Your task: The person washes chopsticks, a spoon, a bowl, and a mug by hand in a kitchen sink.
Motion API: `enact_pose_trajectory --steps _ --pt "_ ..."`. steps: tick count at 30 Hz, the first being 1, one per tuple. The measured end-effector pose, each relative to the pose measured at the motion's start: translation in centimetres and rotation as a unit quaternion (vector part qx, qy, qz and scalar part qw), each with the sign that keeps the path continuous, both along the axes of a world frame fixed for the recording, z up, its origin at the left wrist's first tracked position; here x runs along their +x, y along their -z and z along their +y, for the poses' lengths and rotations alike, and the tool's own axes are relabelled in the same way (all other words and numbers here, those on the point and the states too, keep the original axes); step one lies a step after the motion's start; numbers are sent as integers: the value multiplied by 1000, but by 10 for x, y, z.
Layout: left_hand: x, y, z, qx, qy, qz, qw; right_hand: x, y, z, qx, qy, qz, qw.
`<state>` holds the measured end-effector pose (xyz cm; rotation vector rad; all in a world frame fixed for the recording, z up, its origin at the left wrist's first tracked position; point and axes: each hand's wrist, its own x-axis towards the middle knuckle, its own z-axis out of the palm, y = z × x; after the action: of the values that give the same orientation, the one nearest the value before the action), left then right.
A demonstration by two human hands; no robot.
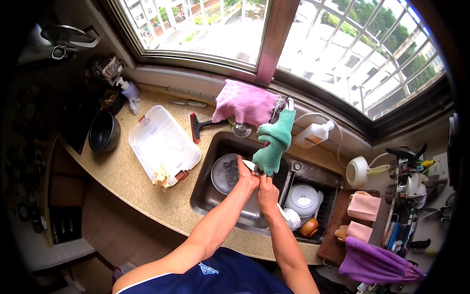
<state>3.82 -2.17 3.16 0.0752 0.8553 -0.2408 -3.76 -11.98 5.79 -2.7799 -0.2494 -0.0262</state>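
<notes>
Both my hands meet over the left sink basin point(205, 198), right below the faucet spout point(259, 170). A pale, light-coloured utensil point(249, 164), possibly a spoon or ladle, shows between them. My left hand point(246, 178) is at its broad end, with the fingers partly hidden. My right hand point(267, 193) is curled around its narrower part, just right of the left. Beneath my left hand, a round metal pan point(223, 175) with water in it sits in the basin. A green cloth point(276, 137) hangs over the faucet.
Left of the sink lie a clear plastic bin point(161, 136), a squeegee point(196, 128) and a black pot point(104, 131). The right basin's rack holds a white bowl point(302, 195). Beyond are a wooden board point(332, 220) and a white bottle point(312, 135). A pink cloth point(244, 101) hangs behind.
</notes>
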Motion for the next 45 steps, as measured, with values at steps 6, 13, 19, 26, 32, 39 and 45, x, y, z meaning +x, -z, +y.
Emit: enact_pose_trajectory --steps 6,13,19,26,32,39,45 --pt "-10 -10 -7 110 13 -43 993 5 15 -6 -10 -28 -41 999" --pt "-5 18 36 119 272 -112 948 16 5 -14 150 -16 16 988" --pt "-8 16 42 180 312 -103 927 18 -10 -21 311 96 251 911" --pt "-6 4 23 224 152 -19 962 1 -20 -10 279 26 125 952" --pt "5 -8 20 138 232 -89 959 -11 -25 -24 216 -2 87 972" --pt "33 105 43 542 402 -271 687 -1 -43 -38 154 -92 91 980" --pt "17 6 19 608 291 -380 634 3 -50 -41 323 43 219 920"
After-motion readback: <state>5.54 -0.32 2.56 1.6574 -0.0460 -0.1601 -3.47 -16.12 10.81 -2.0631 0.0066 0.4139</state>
